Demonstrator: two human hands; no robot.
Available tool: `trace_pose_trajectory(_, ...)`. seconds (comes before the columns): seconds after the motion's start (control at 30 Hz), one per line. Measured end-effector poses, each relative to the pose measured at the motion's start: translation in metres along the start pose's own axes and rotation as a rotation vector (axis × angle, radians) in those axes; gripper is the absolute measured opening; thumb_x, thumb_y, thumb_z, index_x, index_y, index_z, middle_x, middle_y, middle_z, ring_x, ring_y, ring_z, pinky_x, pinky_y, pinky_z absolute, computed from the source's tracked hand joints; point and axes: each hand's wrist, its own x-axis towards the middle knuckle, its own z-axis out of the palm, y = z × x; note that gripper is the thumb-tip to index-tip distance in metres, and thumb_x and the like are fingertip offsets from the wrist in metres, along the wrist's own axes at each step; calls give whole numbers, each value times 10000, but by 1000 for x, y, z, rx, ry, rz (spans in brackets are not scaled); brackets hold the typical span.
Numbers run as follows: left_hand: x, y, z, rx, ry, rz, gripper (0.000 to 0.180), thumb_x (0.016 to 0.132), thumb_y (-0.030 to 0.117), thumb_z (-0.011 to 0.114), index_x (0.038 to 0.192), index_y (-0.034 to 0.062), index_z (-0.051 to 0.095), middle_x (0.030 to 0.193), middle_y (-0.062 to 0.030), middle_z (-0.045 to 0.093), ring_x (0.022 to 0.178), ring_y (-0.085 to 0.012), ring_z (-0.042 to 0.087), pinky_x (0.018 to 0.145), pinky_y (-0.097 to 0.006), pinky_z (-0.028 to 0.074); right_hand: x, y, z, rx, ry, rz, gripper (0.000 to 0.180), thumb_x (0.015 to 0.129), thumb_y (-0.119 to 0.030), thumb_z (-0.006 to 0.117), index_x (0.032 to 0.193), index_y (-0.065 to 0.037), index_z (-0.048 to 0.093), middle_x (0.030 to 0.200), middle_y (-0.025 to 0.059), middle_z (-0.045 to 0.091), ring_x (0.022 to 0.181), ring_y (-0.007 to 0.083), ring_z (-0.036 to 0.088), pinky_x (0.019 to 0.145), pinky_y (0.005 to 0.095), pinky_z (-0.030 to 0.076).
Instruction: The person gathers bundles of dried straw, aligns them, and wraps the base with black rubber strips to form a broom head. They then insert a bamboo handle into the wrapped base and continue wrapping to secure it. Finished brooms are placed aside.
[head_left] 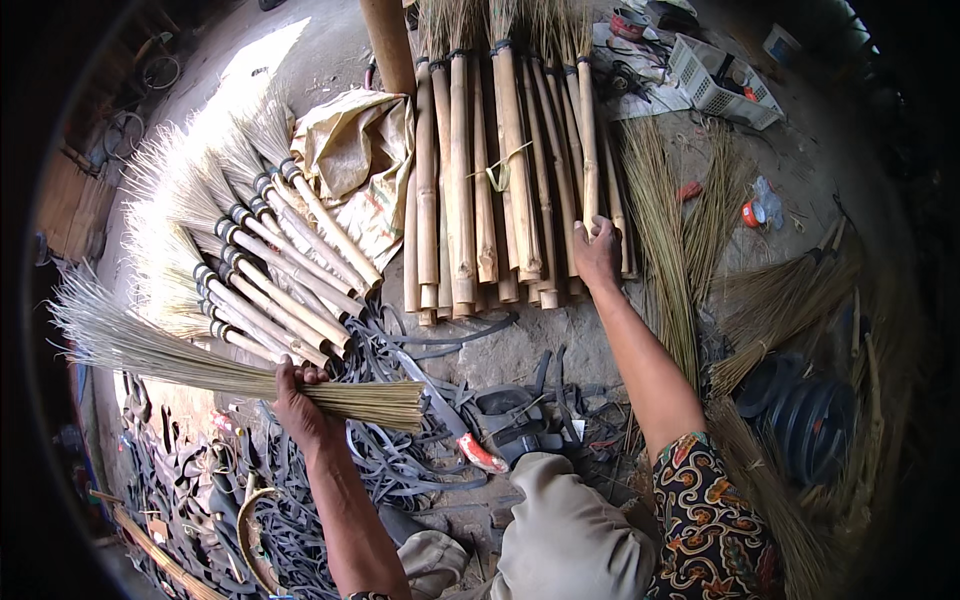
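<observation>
The bundle of thin straw-coloured broom fibres (200, 365) lies nearly level in the left hand (300, 405), gripped close to its cut, squared-off butt end, which points to the person's right. Its loose tips fan out wide toward the left, pale and wispy. It hovers over a tangle of dark rubber strips on the floor.

The bamboo handle (588, 140) is a slim, tan, jointed stick lying lengthwise, its far end bound with fibres. It rests at the right side of a row of similar sticks on the floor. The right hand (597, 255) closes around its near end.
</observation>
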Motion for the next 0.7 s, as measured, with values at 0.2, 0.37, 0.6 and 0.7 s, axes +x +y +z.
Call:
trace_pose_trajectory(0.2,18,27,-38,215,47,102,160,1025,164,725,1017,61,603,735,4,535,629,-113,567,602,-280,511,71,63,30,-49,-269,211,772,865,-325,829,1461,59,524,1410,315,617,1347,422,598,1163,465,469)
trace_pose_trajectory(0.37,27,94,-74,289,11,164,158,1014,153,738,1030,79,599,740,17,532,634,-100,563,597,-266,502,100,39,-13,283,-269,391,374,893,-323,607,988,38,637,801,141,642,666,267,630,542,458,504)
trace_pose_trajectory(0.6,0,253,-141,424,124,351,176,1041,218,716,1017,103,585,731,33,510,639,-73,529,604,-255,487,-9,-1,-110,593,-201,137,375,986,-301,735,1140,-6,563,738,51,594,517,139,583,434,315,481)
trace_pose_trajectory(0.7,-39,305,-177,403,137,524,182,1056,207,694,938,94,613,742,10,553,647,-97,564,625,-257,499,-42,-16,-144,735,-323,-22,477,971,-327,781,1241,2,566,921,62,650,694,133,679,512,301,568)
